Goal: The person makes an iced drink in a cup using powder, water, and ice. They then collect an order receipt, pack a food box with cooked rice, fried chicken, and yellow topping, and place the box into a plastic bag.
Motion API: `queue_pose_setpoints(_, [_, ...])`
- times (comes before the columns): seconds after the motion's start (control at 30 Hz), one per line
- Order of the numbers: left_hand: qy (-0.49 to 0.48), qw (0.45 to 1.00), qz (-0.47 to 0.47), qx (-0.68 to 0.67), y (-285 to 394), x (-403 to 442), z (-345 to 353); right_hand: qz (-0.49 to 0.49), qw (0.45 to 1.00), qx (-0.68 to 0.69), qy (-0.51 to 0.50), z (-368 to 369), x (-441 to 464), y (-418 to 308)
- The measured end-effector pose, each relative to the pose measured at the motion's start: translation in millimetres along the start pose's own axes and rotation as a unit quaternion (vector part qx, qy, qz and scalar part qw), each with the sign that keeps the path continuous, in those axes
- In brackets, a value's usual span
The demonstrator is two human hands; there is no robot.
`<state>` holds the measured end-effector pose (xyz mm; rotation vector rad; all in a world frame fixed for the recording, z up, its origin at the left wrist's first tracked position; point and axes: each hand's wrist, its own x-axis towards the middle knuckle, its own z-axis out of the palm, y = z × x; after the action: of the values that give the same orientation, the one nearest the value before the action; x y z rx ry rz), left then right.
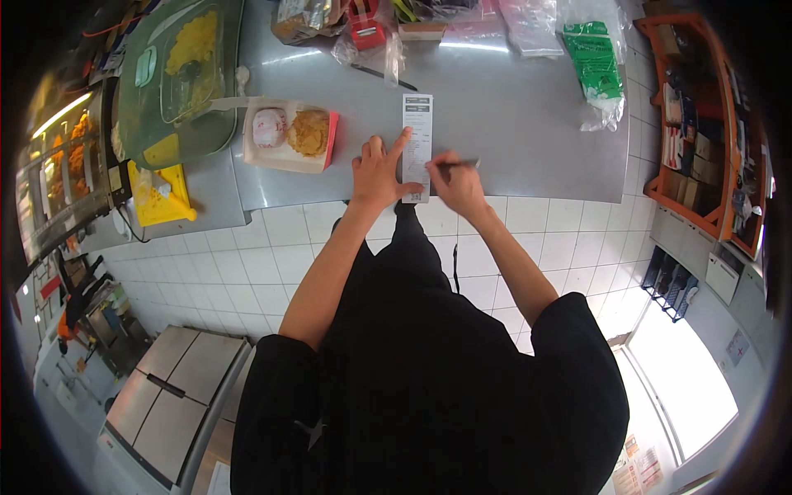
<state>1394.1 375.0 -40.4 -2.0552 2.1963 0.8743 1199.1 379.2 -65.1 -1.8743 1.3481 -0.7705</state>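
Observation:
A long printed receipt (418,136) lies flat on the steel table (528,107), near its front edge. My left hand (379,172) rests on the receipt's left side with its fingers spread, holding nothing. From the right, my right hand (459,183) grips a dark pen (469,162) over the receipt's right edge; its tip is too small to make out. To the left of my left hand stands an open box (285,162) with a round wrapped item (270,128) and a golden fried piece (308,133) inside.
A large green-tinted tub (132,99) with yellow food stands at the left, above a yellow tray (169,206). Plastic bags (532,25) and a green packet (594,62) lie along the far side. An orange shelf (693,124) is at the right.

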Motion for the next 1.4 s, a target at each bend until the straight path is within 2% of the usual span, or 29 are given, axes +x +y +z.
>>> queue_pose_setpoints(0.07, [0.003,1.000,0.003,0.020,-0.2,0.0,1.4,0.085,0.995,-0.040,-0.022,-14.6,14.0,-5.5])
queue_pose_setpoints(0.1, [-0.010,1.000,0.003,0.026,0.6,0.8,-1.5,0.108,0.984,-0.117,-0.074,-19.5,24.4,-9.3])
queue_pose_setpoints(0.2, [-0.038,0.999,0.012,0.022,2.8,1.3,-7.3,-0.049,0.951,-0.297,-0.068,-26.1,40.1,-8.9])
queue_pose_setpoints(0.3, [-0.008,0.997,0.053,-0.049,-12.0,-3.9,0.9,-0.009,0.935,-0.326,-0.136,-28.3,47.1,-14.7])
queue_pose_setpoints(0.37, [0.050,0.983,0.111,-0.140,-39.0,-8.2,20.7,-0.004,0.939,-0.326,-0.114,-25.2,42.0,-17.4])
queue_pose_setpoints(0.43, [-0.168,0.948,0.154,-0.222,-46.6,-36.6,-42.2,0.010,0.946,-0.312,-0.084,-21.4,40.1,-18.0])
queue_pose_setpoints(0.5, [-0.284,0.900,0.214,-0.252,-58.1,-64.5,-115.0,0.035,0.958,-0.281,-0.048,-13.2,34.3,-21.4])
queue_pose_setpoints(0.57, [-0.316,0.867,0.252,-0.292,-86.3,-79.5,-162.8,0.030,0.961,-0.274,0.024,-0.8,26.6,-24.1])
queue_pose_setpoints(0.63, [-0.305,0.852,0.254,-0.340,-115.7,-84.1,-216.0,0.030,0.959,-0.269,0.086,9.7,20.4,-27.6])
queue_pose_setpoints(0.7, [-0.223,0.870,0.234,-0.373,-148.6,-77.9,-258.3,0.034,0.955,-0.261,0.140,19.9,19.2,-28.9])
queue_pose_setpoints(0.77, [-0.094,0.878,0.133,-0.450,-179.4,-56.5,-283.9,0.047,0.951,-0.246,0.178,30.3,21.6,-15.0])
queue_pose_setpoints(0.83, [-0.025,0.944,0.060,-0.324,-179.5,-21.7,-338.8,0.048,0.942,-0.248,0.220,32.0,25.1,-14.4])
queue_pose_setpoints(0.97, [0.145,0.943,0.114,-0.278,-176.0,62.6,-378.4,0.048,0.916,-0.259,0.303,38.7,31.5,8.7])
queue_pose_setpoints(1.0, [0.225,0.920,0.200,-0.250,-184.5,96.1,-375.3,0.037,0.916,-0.246,0.315,39.5,33.3,-1.3])
queue_pose_setpoints(1.03, [0.297,0.884,0.289,-0.217,-192.4,126.7,-372.2,0.081,0.925,-0.194,0.317,39.9,33.3,-0.4])
queue_pose_setpoints(1.07, [0.319,0.880,0.281,-0.211,-191.2,145.4,-375.9,0.104,0.925,-0.164,0.326,40.7,31.8,1.9])
queue_pose_setpoints(1.1, [0.339,0.875,0.274,-0.211,-184.7,161.5,-386.4,0.083,0.925,-0.176,0.326,39.1,29.1,3.8])
queue_pose_setpoints(1.13, [0.339,0.884,0.256,-0.194,-174.3,171.7,-406.0,0.065,0.923,-0.191,0.328,38.0,29.7,5.8])
queue_pose_setpoints(1.2, [0.328,0.905,0.215,-0.165,-153.3,183.4,-435.4,0.094,0.927,-0.185,0.311,33.1,31.5,-7.3])
queue_pose_setpoints(1.23, [0.363,0.895,0.200,-0.167,-139.1,181.5,-451.2,0.088,0.925,-0.179,0.324,32.9,31.1,-11.2])
queue_pose_setpoints(1.33, [0.446,0.859,0.250,-0.026,-132.5,205.0,-488.4,0.094,0.926,-0.169,0.325,29.6,31.1,-11.7])
queue_pose_setpoints(1.37, [0.399,0.899,0.182,0.024,-131.5,205.3,-497.9,0.102,0.927,-0.166,0.319,29.8,33.0,-8.0])
queue_pose_setpoints(1.4, [0.407,0.893,0.188,0.047,-133.0,204.8,-501.0,0.108,0.929,-0.159,0.316,30.4,36.5,-8.2])
